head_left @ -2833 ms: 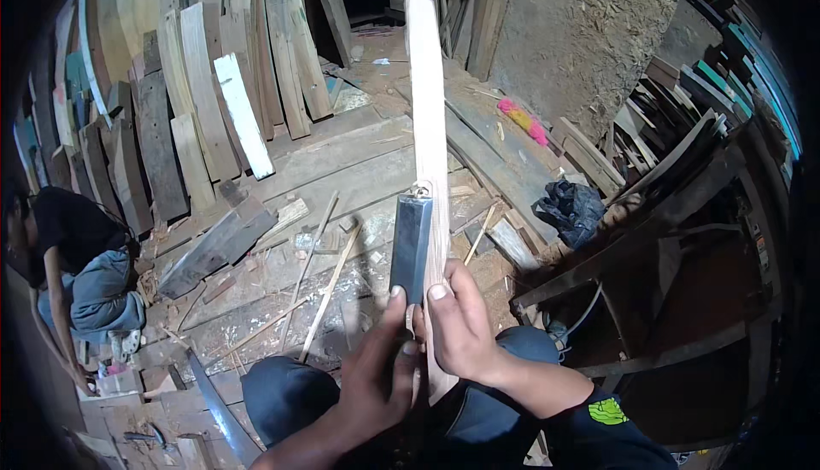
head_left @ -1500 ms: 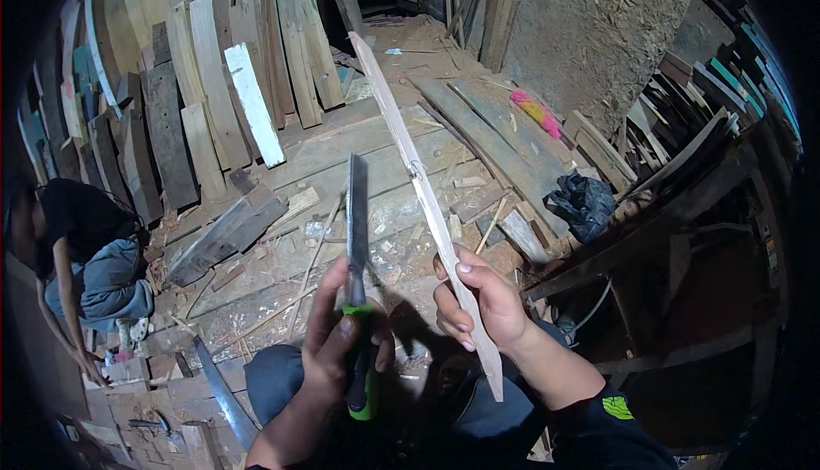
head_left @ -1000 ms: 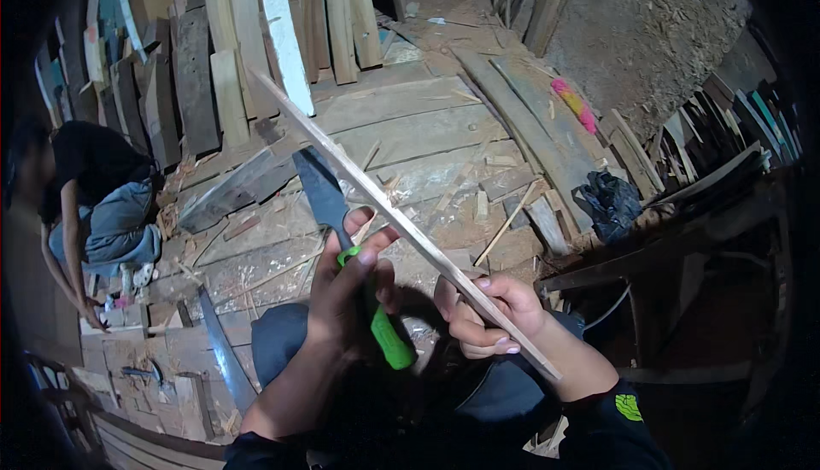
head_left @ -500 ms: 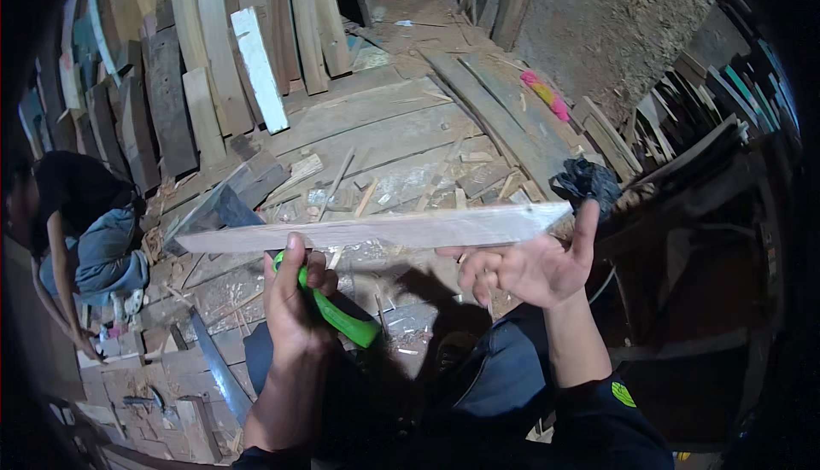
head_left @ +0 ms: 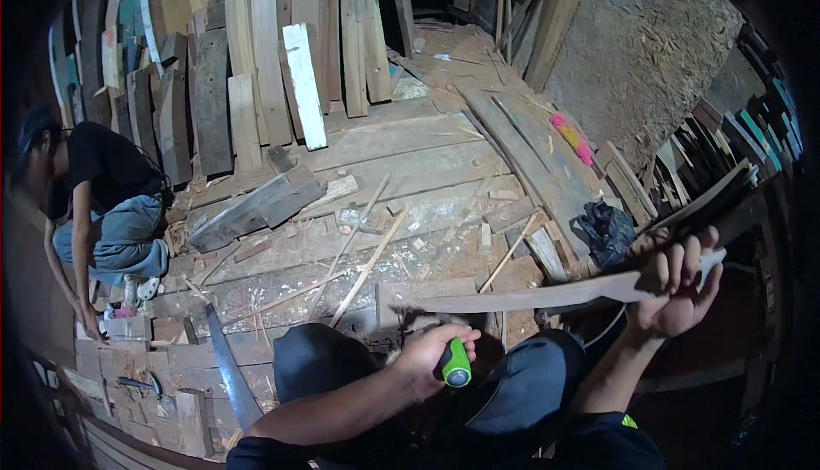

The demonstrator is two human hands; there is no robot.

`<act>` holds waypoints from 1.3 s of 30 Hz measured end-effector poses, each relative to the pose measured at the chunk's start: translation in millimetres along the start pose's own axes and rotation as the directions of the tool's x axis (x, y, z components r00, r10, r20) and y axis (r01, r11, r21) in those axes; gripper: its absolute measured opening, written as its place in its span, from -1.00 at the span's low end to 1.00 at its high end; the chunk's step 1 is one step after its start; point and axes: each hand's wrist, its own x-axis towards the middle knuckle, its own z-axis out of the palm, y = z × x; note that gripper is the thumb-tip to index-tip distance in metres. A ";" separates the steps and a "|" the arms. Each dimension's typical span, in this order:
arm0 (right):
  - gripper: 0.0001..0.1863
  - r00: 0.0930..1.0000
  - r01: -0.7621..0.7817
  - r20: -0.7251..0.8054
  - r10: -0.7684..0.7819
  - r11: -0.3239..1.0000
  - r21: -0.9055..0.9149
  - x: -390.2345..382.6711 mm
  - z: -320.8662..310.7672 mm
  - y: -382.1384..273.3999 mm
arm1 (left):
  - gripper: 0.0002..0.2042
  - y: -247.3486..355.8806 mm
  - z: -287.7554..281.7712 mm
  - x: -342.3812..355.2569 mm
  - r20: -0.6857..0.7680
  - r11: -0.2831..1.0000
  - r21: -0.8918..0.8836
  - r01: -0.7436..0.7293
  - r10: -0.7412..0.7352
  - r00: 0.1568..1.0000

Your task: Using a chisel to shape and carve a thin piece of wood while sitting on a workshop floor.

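Note:
My left hand (head_left: 424, 356) is closed around the green chisel handle (head_left: 458, 359), low between my knees; its butt faces me and the blade is hidden. At the right, my right hand (head_left: 675, 291) grips a pale, flat wooden strip (head_left: 555, 293) by its right end, fingers curled over it. The strip lies crosswise above my left hand, its left end by a short board (head_left: 426, 287) in front of me; I cannot tell whether they touch.
A person (head_left: 115, 214) crouches at the left. Planks (head_left: 265, 69) lean at the back. A long saw blade (head_left: 229, 372), offcuts (head_left: 248, 214), a black plastic bag (head_left: 602, 235) and a pink-yellow fluffy item (head_left: 571, 139) lie around. A dark frame (head_left: 752, 316) stands right.
The strip has turned from lengthwise to crosswise and moved right and lower. My right hand, open half a second ago, grips its end. My left hand, with the chisel, has dropped between my knees.

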 end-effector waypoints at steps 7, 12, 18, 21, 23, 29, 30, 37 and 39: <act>-0.72 0.971 0.239 0.064 -0.231 0.924 -0.299 -20.8 5.5 -43.5 | -0.33 20.5 21.5 -26.1 -0.102 0.959 0.098 -0.267 0.276 0.956; -0.68 0.998 -0.010 -0.058 -0.018 0.897 -0.441 -59.4 18.9 44.8 | -0.08 52.7 21.2 -52.4 -0.088 0.817 0.081 -0.571 0.577 0.812; -0.70 0.987 0.127 0.159 -0.024 0.721 -0.681 -122.2 26.0 95.1 | -0.35 64.7 23.5 -73.6 -0.019 0.619 0.294 -0.728 0.766 0.643; -0.70 0.961 0.220 0.268 -0.061 0.755 -0.617 -132.1 17.2 109.2 | -0.49 67.4 29.3 -79.6 0.028 0.641 0.280 -0.715 0.739 0.674; -0.70 0.953 0.247 0.292 -0.082 0.768 -0.591 -139.6 13.1 123.1 | -0.57 70.9 23.8 -80.5 0.145 0.704 0.173 -0.688 0.673 0.725; -0.72 0.991 -0.013 0.096 0.096 0.770 -0.638 -165.9 5.4 142.0 | -0.47 70.7 3.0 -67.9 0.252 0.854 -0.336 -0.397 0.487 0.836; -0.72 0.990 -0.026 0.089 0.109 0.761 -0.648 -166.0 5.5 143.8 | -0.45 69.1 3.7 -66.7 0.252 0.829 -0.398 -0.392 0.510 0.823; -0.65 0.981 0.095 0.196 0.014 0.840 -0.534 -148.9 20.7 141.2 | -0.47 75.9 -3.0 -66.8 0.238 0.717 -0.425 -0.553 0.678 0.696; -0.70 0.976 0.114 0.216 -0.001 0.852 -0.511 -146.6 17.9 141.6 | -0.46 80.7 -6.4 -73.2 0.188 0.695 -0.334 -0.636 0.711 0.678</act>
